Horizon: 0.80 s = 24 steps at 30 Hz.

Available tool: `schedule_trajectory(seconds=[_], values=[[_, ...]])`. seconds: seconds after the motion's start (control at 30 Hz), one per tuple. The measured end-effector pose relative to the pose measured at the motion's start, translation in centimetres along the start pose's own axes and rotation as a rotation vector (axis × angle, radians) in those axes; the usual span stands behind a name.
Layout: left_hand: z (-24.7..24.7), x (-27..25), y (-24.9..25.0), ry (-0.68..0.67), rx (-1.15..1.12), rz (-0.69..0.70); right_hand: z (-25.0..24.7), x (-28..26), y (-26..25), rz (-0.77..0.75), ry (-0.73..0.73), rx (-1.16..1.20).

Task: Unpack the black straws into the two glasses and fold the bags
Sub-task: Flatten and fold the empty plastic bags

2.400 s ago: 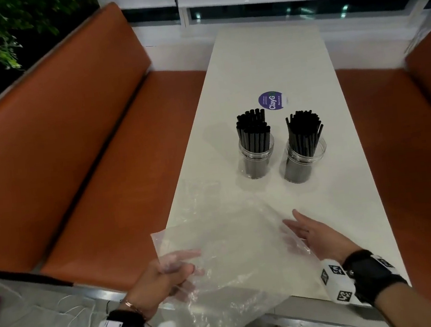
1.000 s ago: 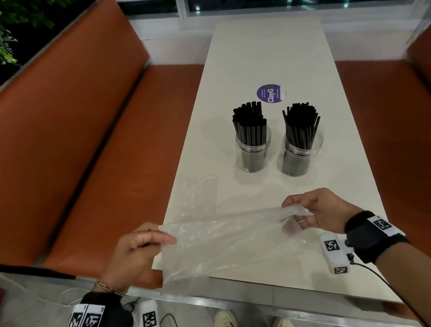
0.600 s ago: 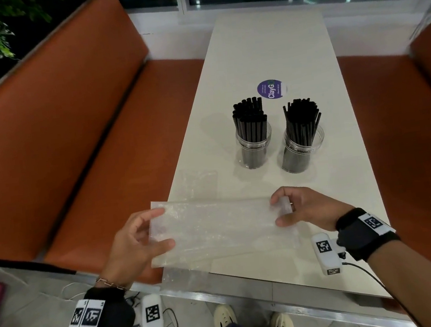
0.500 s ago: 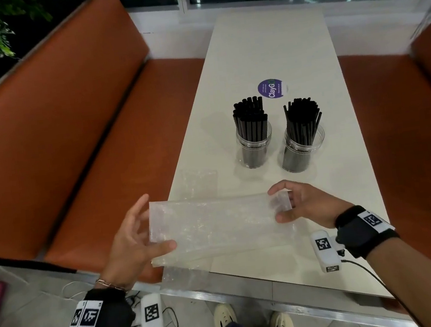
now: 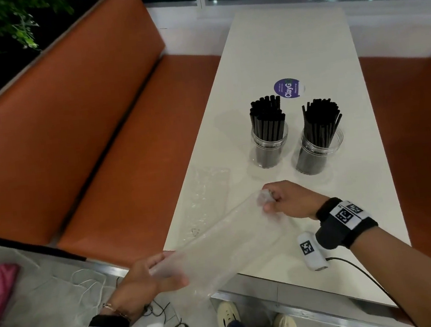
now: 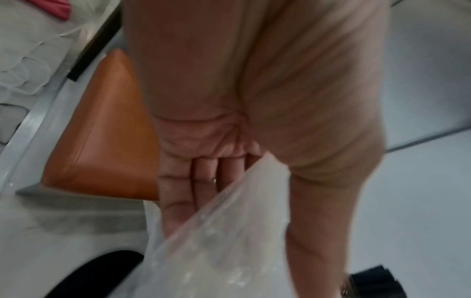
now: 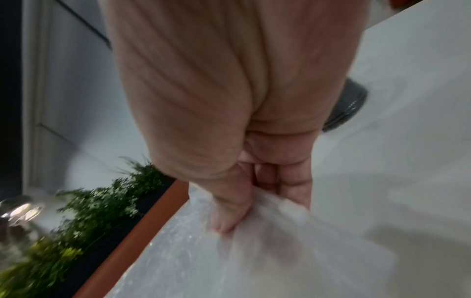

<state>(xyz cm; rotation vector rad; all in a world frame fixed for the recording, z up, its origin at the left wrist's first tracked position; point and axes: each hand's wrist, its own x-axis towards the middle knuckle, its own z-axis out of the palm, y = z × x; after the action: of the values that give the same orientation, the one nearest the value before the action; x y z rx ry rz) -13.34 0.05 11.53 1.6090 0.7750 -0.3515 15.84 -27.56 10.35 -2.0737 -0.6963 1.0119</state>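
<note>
Stretching between both hands' gripping fingers, the clear crinkled bag [image 5: 226, 240] hangs folded lengthwise.

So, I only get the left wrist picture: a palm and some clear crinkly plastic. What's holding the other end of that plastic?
Observer: The right hand pinches the far end of the clear plastic bag, above the long white table.
Visitor: Are there straws inside it?
Observer: None that I can see. The black straws stand in the left clear glass and the right clear glass, beyond that hand.
Visitor: Is that the only bag?
Observer: No, a second clear bag lies flat on the table near its left edge, with neither hand on it.
</note>
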Motion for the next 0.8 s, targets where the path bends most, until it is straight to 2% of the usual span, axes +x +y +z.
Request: schedule_trajectory(seconds=[0.1,0.37,0.47,0.57,0.67,0.8], values=[[-0.3,-1.0,0.7,-0.058,-0.173,-0.001,0.9,2.3,-2.2,-0.046,-0.019,-0.080],[-2.5,-1.3,1.8,-0.105,-0.397,-0.014,0.9,9.3,-8.1,-0.153,-0.003,-0.367],[-1.6,0.0,1.9,-0.047,-0.116,-0.013,1.7,11.8,-9.6,-0.196,0.016,-0.418],[0.0,3.2,0.7,0.131,0.119,-0.024,3.1,14.5,-9.9,-0.167,0.095,-0.468],[1.5,5.7,-0.3,0.242,0.189,-0.069,4.5,16.3,-9.3,-0.128,0.183,-0.515],[2.4,7.0,-0.9,0.278,0.250,-0.102,6.3,17.8,-7.5,-0.102,0.242,-0.535]])
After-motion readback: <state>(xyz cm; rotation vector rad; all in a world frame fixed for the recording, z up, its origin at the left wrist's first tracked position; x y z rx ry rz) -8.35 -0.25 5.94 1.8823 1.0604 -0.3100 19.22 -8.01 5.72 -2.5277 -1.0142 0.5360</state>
